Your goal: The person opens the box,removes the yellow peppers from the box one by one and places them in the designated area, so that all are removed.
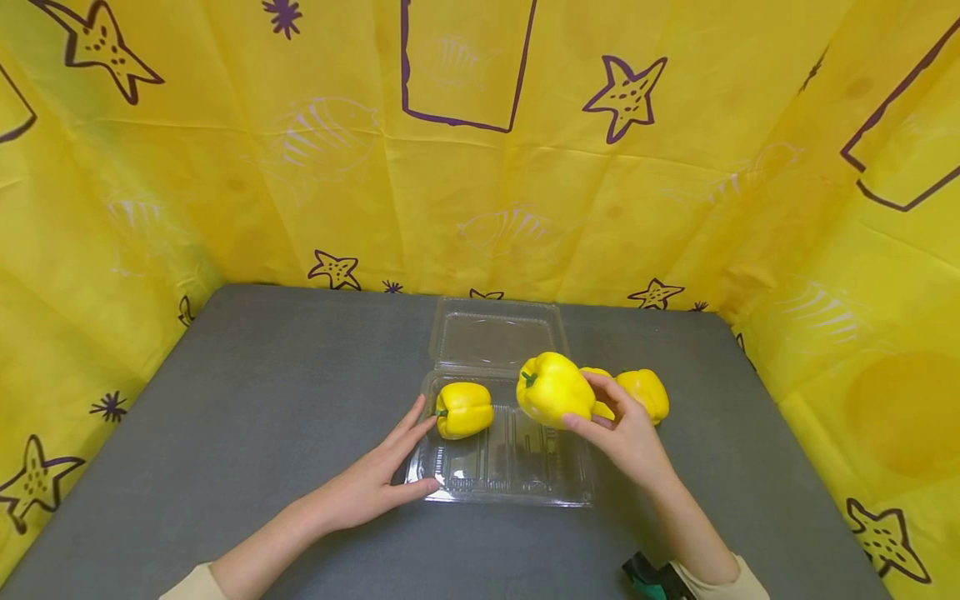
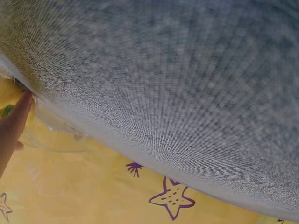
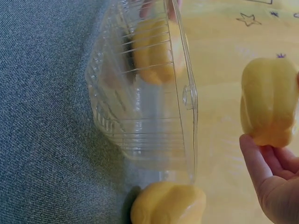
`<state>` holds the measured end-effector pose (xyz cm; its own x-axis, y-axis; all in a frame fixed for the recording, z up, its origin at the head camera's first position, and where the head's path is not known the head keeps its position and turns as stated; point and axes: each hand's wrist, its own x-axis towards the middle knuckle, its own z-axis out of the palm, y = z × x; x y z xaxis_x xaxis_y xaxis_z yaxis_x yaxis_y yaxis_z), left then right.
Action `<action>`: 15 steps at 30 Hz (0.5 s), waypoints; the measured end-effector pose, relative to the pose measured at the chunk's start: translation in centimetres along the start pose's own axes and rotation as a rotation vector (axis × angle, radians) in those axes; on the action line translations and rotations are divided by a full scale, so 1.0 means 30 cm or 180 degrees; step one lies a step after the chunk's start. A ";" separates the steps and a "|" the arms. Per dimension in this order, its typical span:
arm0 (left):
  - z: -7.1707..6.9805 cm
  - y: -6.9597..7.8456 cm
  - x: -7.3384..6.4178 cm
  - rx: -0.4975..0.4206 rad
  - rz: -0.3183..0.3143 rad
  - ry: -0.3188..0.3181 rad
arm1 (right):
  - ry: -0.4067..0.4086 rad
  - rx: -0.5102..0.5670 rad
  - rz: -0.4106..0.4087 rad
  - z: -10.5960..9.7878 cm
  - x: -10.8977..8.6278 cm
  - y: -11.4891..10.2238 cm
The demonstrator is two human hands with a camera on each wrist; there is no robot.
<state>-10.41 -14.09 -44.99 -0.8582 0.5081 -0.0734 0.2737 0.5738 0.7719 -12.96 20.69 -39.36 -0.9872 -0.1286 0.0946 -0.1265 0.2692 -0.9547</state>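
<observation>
My right hand [image 1: 628,435] grips a yellow bell pepper [image 1: 553,390] by its base, with the green stem pointing left. In the right wrist view this pepper [image 3: 268,100] is raised beside the clear plastic container [image 3: 145,126]. Another yellow bell pepper [image 1: 465,410] lies on its side in the left part of the container, its stem toward my left hand [image 1: 382,467]. That hand spreads its straight fingers along the container's left edge, fingertips right by the stem. Behind the right hand, partly hidden, more yellow bell peppers [image 1: 647,393] lie on the table.
The container's clear lid [image 1: 498,337] is folded back flat toward the far table edge. A dark and green object [image 1: 648,579] sits at my right wrist. Yellow patterned cloth [image 1: 480,183] hangs around the back and sides of the grey table [image 1: 300,375].
</observation>
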 end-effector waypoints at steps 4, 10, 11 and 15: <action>-0.001 0.001 0.000 -0.0010 -0.0003 -0.0005 | 0.0076 0.0106 0.0051 -0.007 -0.001 0.000; -0.001 0.000 0.002 -0.0028 -0.0010 -0.0015 | 0.0210 0.0128 0.0209 -0.022 -0.003 -0.001; -0.001 0.000 0.001 -0.0031 -0.0010 -0.0016 | 0.0226 0.0123 0.0231 -0.025 -0.003 -0.001; -0.001 -0.002 0.002 -0.0023 -0.0001 -0.0010 | 0.0299 0.0068 0.0341 -0.038 -0.004 0.001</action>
<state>-10.48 -14.11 -45.02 -0.8569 0.5099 -0.0757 0.2702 0.5694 0.7764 -12.97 21.79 -39.08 -0.9998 -0.0100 0.0170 -0.0190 0.2560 -0.9665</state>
